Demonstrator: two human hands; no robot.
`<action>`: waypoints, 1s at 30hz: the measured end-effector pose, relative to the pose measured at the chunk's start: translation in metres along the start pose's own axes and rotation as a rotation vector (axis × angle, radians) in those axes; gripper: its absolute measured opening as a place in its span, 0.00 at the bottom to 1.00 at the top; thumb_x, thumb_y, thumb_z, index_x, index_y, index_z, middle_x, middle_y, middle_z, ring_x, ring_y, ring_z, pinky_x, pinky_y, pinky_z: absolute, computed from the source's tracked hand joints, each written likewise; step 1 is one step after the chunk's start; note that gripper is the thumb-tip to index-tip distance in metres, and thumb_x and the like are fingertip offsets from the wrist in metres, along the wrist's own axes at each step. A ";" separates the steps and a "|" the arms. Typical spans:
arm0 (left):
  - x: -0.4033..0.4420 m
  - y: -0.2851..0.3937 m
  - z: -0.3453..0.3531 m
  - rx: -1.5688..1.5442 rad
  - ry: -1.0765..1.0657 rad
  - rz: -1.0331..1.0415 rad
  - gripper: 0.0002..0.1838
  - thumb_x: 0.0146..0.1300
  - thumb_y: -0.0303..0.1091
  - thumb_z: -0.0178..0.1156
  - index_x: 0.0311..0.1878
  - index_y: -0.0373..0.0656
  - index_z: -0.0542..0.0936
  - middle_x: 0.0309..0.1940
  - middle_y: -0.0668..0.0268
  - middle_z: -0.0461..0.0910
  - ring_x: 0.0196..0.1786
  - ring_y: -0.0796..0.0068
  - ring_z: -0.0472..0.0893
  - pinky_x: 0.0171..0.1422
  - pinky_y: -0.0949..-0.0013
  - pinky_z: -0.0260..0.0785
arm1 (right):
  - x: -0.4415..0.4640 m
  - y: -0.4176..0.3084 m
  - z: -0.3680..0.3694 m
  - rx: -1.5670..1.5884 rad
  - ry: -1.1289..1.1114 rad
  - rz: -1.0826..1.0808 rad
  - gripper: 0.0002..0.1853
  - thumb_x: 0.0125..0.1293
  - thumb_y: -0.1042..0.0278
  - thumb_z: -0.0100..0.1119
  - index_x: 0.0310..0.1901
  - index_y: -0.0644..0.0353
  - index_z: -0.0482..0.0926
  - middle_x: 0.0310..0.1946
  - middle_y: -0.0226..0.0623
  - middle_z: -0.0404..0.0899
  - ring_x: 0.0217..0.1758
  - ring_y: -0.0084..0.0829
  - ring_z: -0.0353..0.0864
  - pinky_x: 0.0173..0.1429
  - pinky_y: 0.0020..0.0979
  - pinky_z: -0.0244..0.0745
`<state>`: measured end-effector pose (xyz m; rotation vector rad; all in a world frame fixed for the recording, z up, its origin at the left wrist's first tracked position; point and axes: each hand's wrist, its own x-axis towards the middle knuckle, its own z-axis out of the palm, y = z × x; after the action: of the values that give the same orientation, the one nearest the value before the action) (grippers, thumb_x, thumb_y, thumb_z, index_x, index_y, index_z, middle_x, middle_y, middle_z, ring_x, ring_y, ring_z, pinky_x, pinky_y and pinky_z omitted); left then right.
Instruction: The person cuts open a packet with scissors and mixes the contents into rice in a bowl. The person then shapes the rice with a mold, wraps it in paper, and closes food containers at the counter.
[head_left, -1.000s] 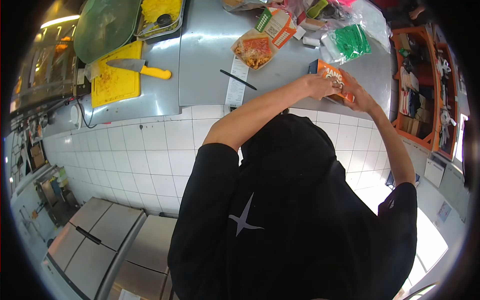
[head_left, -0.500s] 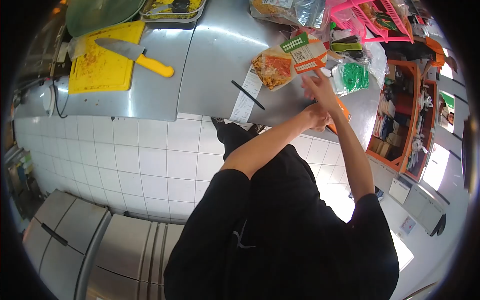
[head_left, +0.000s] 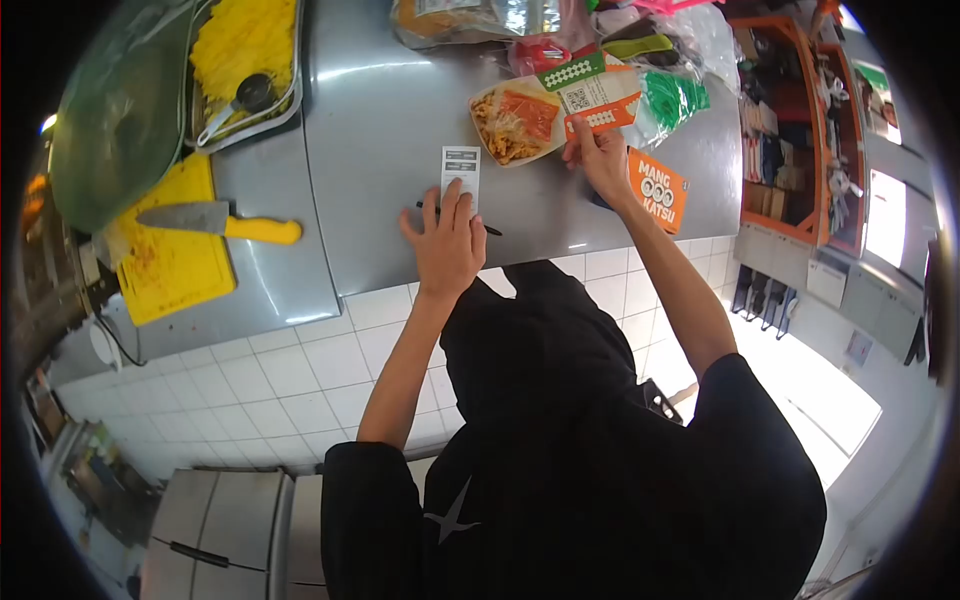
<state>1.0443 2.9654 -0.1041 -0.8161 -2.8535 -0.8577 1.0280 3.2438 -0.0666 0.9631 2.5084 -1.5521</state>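
Note:
My left hand (head_left: 447, 240) lies with fingers spread over the lower part of a white receipt (head_left: 461, 164) and a black pen (head_left: 491, 231). At the carton flap, my right hand (head_left: 598, 158) has its thumb and fingers together near the orange-edged lid of an open food box (head_left: 597, 97). Fried food (head_left: 507, 130) and a reddish packet (head_left: 530, 112) sit inside that box. A closed orange box (head_left: 657, 190) with white lettering rests on the counter beside my right wrist.
On the left are a knife (head_left: 220, 219) on a yellow cutting board (head_left: 180, 285), a tray of yellow food (head_left: 245, 50) and a green lid (head_left: 125, 120). Plastic bags (head_left: 470, 20) and a green packet (head_left: 672, 100) lie at the back of the steel counter (head_left: 390, 120).
My left hand has left the orange box and moved left onto the receipt and pen. My right hand has come to the open box's flap. The view has shifted.

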 end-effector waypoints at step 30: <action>0.133 0.241 0.108 0.239 -0.611 0.704 0.54 0.48 0.64 0.72 0.76 0.51 0.63 0.79 0.48 0.47 0.74 0.38 0.54 0.72 0.29 0.46 | 0.021 0.133 -0.306 -0.373 -0.089 -0.780 0.14 0.62 0.57 0.66 0.41 0.58 0.79 0.58 0.52 0.77 0.63 0.52 0.76 0.65 0.49 0.70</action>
<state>1.0616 3.2553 -0.0490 -2.1366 -2.6259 -0.1828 1.1659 3.5454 -0.0273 -0.1624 3.1139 -1.0881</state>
